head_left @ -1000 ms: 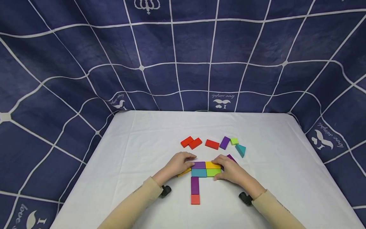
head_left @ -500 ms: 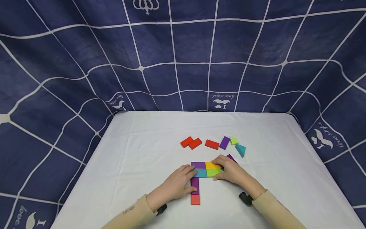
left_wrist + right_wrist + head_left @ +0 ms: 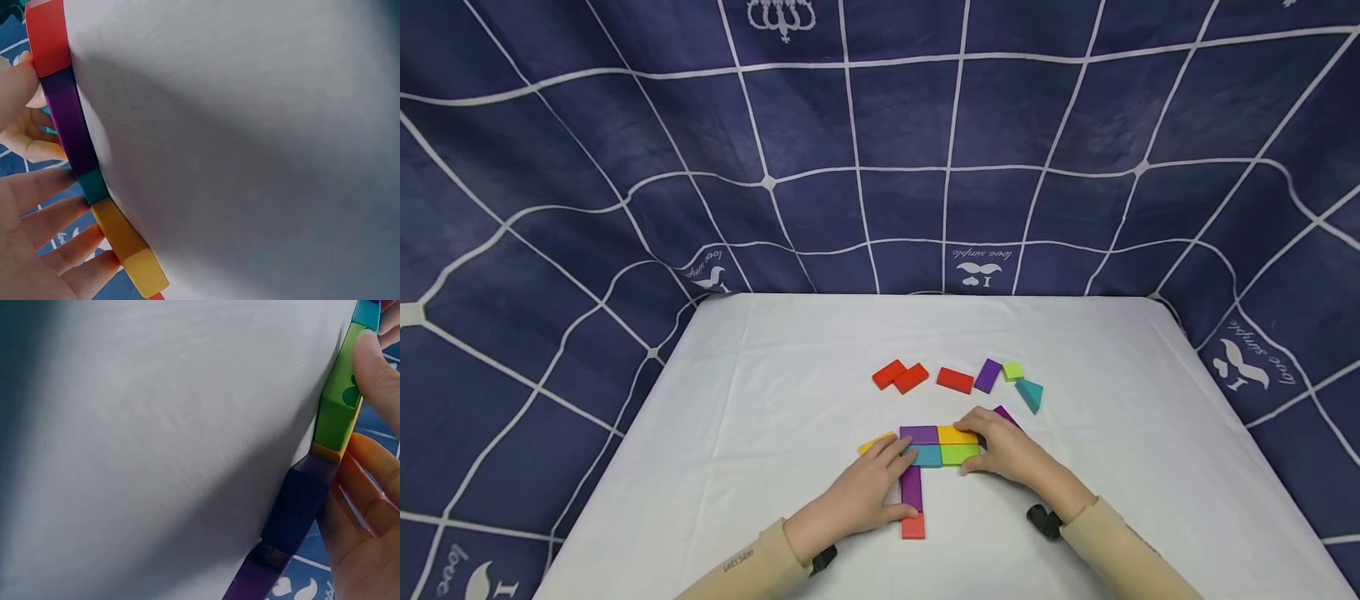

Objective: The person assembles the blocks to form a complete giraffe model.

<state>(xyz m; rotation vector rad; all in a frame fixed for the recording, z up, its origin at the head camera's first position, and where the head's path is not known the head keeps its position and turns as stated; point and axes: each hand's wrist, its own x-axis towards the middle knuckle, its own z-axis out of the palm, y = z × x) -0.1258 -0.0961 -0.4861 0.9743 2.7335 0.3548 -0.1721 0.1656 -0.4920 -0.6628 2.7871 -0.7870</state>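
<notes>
In the head view, a purple block [image 3: 917, 433] and a yellow block [image 3: 957, 435] lie behind a teal block [image 3: 929, 455] and a green block [image 3: 960, 454]. From the teal one, an upright purple block [image 3: 911, 482] runs frontward to a red block [image 3: 913, 527]. My left hand [image 3: 856, 498] has its fingers spread, fingertips at the teal block and thumb where purple meets red. My right hand [image 3: 1009, 448] pinches the yellow and green pair between finger and thumb; the right wrist view shows the thumb on the green block's front [image 3: 340, 381].
Past my left fingers lies a slanted yellow block [image 3: 876, 442]. Another purple block [image 3: 1006, 415] pokes out behind my right hand. Farther back are several red blocks [image 3: 956, 381], a purple block [image 3: 988, 376], a small green block [image 3: 1012, 372] and a teal triangle [image 3: 1030, 395] on the white cloth [image 3: 790, 358].
My left hand has come frontward from the left end of the block group, uncovering the slanted yellow block, and its thumb has slid down to the red block. The right hand stays put.
</notes>
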